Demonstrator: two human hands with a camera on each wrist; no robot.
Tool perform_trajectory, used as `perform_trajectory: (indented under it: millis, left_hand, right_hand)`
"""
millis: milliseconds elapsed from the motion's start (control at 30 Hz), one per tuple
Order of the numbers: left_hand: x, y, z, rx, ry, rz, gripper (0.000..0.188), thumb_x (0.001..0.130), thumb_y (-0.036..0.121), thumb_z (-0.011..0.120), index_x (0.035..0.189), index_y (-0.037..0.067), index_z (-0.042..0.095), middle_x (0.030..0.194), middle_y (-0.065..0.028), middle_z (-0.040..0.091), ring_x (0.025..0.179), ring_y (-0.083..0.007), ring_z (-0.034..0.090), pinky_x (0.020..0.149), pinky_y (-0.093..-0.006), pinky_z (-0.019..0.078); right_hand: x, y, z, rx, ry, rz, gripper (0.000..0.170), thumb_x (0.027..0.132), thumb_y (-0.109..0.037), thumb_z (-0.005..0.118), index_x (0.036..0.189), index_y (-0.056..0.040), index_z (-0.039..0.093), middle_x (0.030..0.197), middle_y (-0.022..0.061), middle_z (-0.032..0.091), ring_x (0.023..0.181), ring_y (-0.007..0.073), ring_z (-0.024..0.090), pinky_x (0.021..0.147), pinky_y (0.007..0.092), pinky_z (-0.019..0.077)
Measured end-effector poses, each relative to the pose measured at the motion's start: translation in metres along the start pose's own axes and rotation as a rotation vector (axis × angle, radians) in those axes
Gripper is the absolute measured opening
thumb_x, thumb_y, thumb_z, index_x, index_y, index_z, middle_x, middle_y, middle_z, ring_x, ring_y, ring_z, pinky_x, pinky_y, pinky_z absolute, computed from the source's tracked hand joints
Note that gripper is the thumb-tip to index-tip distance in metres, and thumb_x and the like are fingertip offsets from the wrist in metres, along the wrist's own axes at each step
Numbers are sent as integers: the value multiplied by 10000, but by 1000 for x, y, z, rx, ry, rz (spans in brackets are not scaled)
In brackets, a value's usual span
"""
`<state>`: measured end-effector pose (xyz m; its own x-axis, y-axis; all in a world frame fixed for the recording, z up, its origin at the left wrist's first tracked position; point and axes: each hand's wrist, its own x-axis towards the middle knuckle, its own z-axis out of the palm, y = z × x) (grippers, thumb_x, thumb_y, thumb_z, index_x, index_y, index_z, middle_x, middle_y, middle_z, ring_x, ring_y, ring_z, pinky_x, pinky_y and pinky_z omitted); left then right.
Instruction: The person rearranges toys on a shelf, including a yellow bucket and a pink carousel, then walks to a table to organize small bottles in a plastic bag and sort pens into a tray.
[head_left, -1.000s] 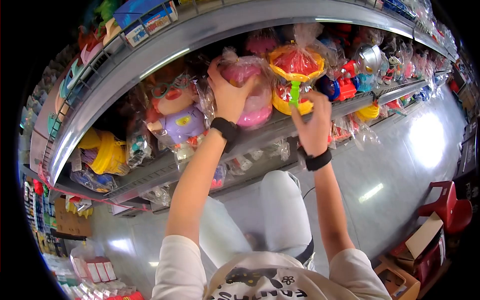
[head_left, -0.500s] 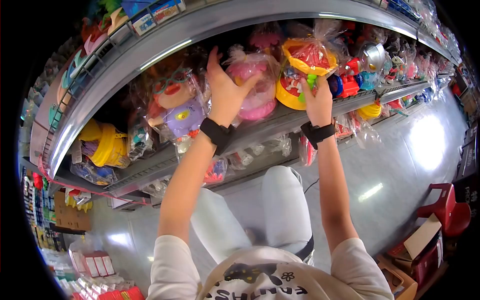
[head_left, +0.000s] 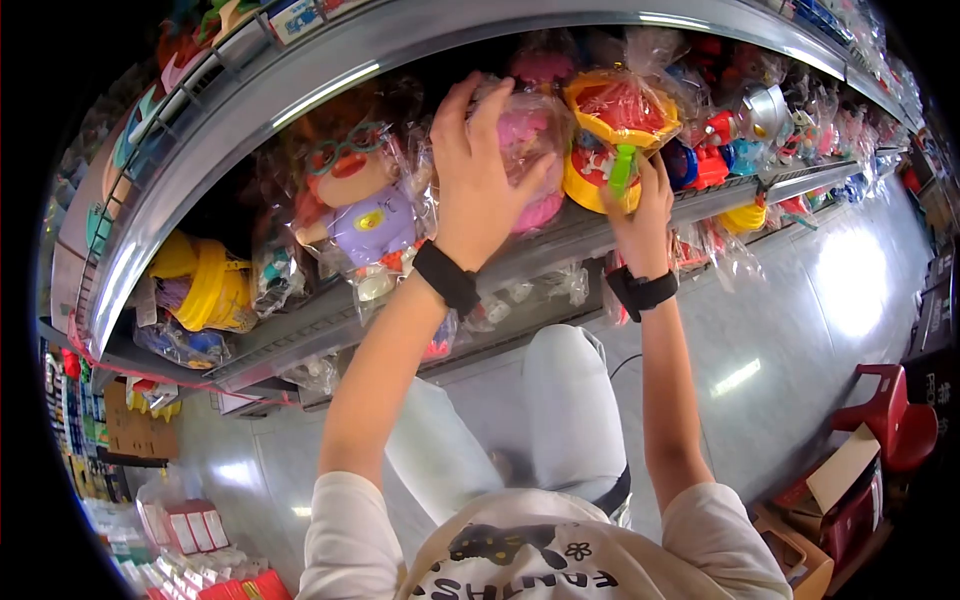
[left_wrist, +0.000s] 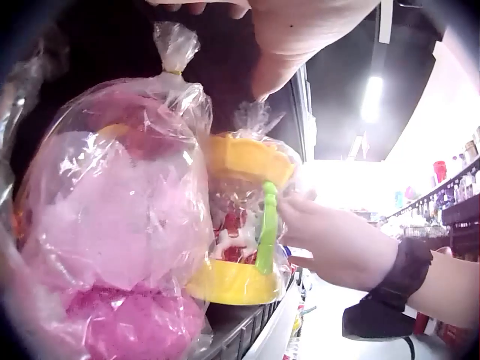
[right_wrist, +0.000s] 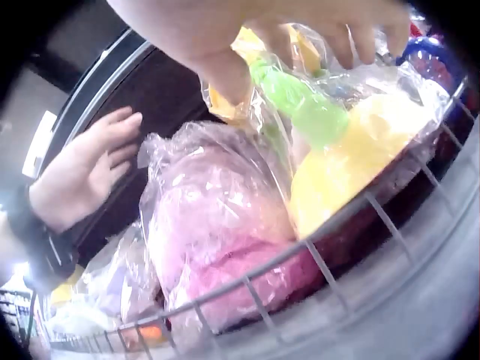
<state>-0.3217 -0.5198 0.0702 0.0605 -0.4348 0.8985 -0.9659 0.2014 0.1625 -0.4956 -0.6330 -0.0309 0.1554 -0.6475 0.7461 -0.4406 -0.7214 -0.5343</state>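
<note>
My right hand [head_left: 645, 225] grips a bagged toy carousel [head_left: 625, 108] by its side, fingers and thumb about its green post [left_wrist: 267, 225]. The carousel has a yellow rim on top, a red roof, a yellow base [left_wrist: 232, 285] and a small white-and-red figure inside. To its left stands a pink toy [left_wrist: 120, 217] in clear plastic, its bag gathered and tied at the top. My left hand [head_left: 475, 190] is raised in front of the pink toy's left part with fingers extended. Nothing lies in its grasp in the right wrist view, where the left hand [right_wrist: 82, 176] appears apart from the bag.
A doll [head_left: 350, 195] with glasses and a purple top sits left on the shelf, beyond it a yellow bucket-like toy [head_left: 210, 290]. A wire lip [right_wrist: 255, 300] edges the shelf. Overhead runs another shelf's edge [head_left: 330, 85]. A red stool [head_left: 890, 415] stands on the floor, right.
My right hand has gone from spread fingers beside the carousel to gripping it, and the carousel has shifted right. My left hand has come off the pink toy and moved in front of it.
</note>
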Motion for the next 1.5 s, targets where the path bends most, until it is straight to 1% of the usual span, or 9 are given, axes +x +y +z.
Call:
perform_trajectory:
  millis: [100,400,433,667,800,967,1167,1300,1500]
  left_hand:
    - [2,12,1,-59,-71,32,707,736,230,796,1346,97,463,1413,-165,388,1292,-366,359,1070,-465,319]
    - [11,46,30,-27,-309,164,649,820,180,690,1420,220,448,1458,-94,414,1229,-314,464,1061,-460,339]
    - [11,47,34,-16,-334,155,641,824,183,685,1419,222,449,1452,-94,420,1224,-313,468,1056,-461,345]
    - [13,34,60,47,-360,131,592,818,191,692,1363,130,468,1294,-124,496,1221,-356,442,1025,-453,391]
    - [20,26,66,-69,-368,51,508,778,146,723,1231,64,508,1256,-155,503,1164,-386,473,993,-449,410]
    - [23,18,77,-15,-348,54,457,772,65,698,1184,39,503,1215,-180,528,1081,-411,533,898,-459,460]
    - [19,8,91,-60,-298,46,397,777,-20,620,1147,23,482,1147,-194,560,1008,-411,575,792,-460,505]
    - [17,8,94,183,-420,60,298,757,24,609,1037,28,505,1033,-149,561,986,-354,588,688,-423,550]
    - [17,12,80,257,-498,181,415,771,79,657,1155,24,510,1199,-163,558,1220,-349,493,1018,-489,397]
  right_hand:
    - [-18,3,-1,75,-38,69,900,740,-233,789,1462,-86,273,1456,255,341,1364,418,315,1094,513,242]
    - [-20,0,9,-321,-41,250,608,733,-343,785,1184,-46,506,1144,138,536,1073,352,503,889,461,404]
    - [-19,0,13,-357,37,198,531,716,-348,793,1075,-52,538,1020,129,513,975,335,505,826,450,412]
    - [-22,-7,11,-165,25,-2,402,733,-245,778,1007,-39,567,946,147,499,911,342,515,766,429,444]
    - [-26,19,-18,169,-222,33,379,754,-185,758,1054,-18,597,1037,172,561,992,377,542,814,399,479]
    - [-18,34,-23,-110,-137,15,590,781,-309,748,1267,-76,507,1350,150,480,1199,352,475,1001,474,354]
    - [-11,26,10,-199,-139,119,593,739,-299,753,1245,-108,510,1270,165,511,1148,345,503,959,467,372]
    - [-1,22,18,-339,-281,179,509,770,-293,717,1208,-107,534,1198,143,546,1105,321,524,931,470,372]
    - [-11,36,1,-267,-263,36,471,830,-309,668,1235,-106,542,1302,160,515,1172,340,486,969,492,349]
